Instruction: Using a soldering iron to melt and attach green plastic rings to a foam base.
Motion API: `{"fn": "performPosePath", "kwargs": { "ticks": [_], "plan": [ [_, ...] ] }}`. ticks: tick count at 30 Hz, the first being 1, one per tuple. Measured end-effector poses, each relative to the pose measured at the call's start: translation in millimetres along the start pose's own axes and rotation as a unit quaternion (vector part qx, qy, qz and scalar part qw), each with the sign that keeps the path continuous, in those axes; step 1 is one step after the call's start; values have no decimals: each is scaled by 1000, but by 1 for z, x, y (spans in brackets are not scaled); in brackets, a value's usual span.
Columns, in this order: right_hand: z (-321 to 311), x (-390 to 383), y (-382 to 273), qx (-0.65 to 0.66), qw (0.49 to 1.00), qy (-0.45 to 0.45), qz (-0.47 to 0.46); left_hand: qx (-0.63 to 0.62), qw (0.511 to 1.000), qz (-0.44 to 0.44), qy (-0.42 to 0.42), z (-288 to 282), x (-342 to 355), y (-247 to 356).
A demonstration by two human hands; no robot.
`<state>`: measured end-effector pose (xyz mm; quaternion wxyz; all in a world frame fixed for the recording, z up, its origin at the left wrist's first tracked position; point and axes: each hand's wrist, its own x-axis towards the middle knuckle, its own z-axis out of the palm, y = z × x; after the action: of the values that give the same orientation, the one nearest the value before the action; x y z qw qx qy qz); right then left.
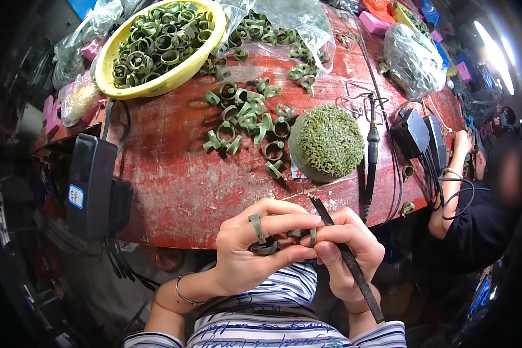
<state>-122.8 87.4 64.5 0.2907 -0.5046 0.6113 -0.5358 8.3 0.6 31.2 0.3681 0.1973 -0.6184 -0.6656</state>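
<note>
Currently, the left hand and right hand grasp green rings before the rough-topped cylinder, the right also a dark stick.

1 head-worn fisheye view looks down at the red table from nearby.

A bare stretch of tabletop was left ahead of the left fingers, bounded at left by a black box. Farther forward, passage was obstructed by green rings and a rough-topped cylinder; rightward, by a corded handpiece.
</note>
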Motion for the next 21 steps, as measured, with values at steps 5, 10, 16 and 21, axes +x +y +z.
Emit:
{"fn": "performPosePath", "kwargs": {
  "ticks": [5, 10, 16, 21],
  "plan": [
    [0, 2, 1, -1, 1000, -1, 12, 67, 996, 49, -22, -5, 3, 0],
    [-4, 7, 1, -17, 1000, -9, -16, 85, 995, 49, -28, -3, 7, 4],
    [-21, 16, 6, 6, 993, 98, 63, 98, 995, 20, 0, -3, 11, -2],
    [-75, 39, 63, -169, 938, 302, 23, -37, 992, -72, 92, 3, 9, -13]
  ]
}}
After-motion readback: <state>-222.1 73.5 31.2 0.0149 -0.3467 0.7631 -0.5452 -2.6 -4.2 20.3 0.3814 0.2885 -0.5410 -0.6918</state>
